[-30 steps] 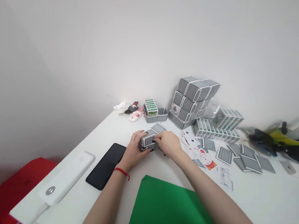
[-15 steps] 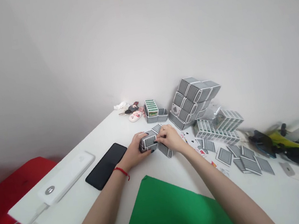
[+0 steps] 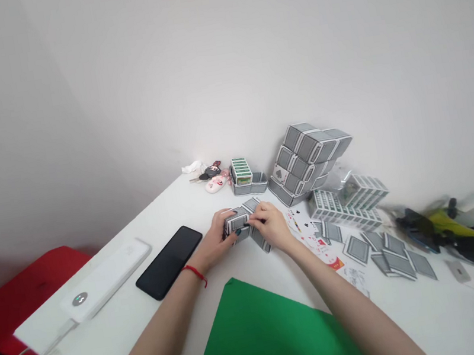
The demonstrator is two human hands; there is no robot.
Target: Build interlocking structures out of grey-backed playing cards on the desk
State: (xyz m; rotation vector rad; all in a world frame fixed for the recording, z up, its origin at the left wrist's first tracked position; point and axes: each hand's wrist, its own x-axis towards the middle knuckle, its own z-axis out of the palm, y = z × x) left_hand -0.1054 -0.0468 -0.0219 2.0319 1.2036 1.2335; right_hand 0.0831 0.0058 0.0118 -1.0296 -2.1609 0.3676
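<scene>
My left hand [image 3: 216,239] and my right hand [image 3: 273,226] meet over a small cube of folded grey-backed playing cards [image 3: 239,223] on the white table [image 3: 119,316]. The left fingers wrap round its left side. My right fingers pinch a card [image 3: 260,238] against the cube's right side. A red string circles my left wrist.
A black phone [image 3: 169,261] and a white power bank [image 3: 104,279] lie left of my hands. A green sheet [image 3: 266,335] lies near me. Behind stand a tall block of card cubes [image 3: 306,160], green-backed packs [image 3: 242,175] and keys [image 3: 212,176]. Loose cards [image 3: 378,248] spread right.
My right hand slid a little to the right and now holds a card low against the cube's right side. The left hand stays on the cube.
</scene>
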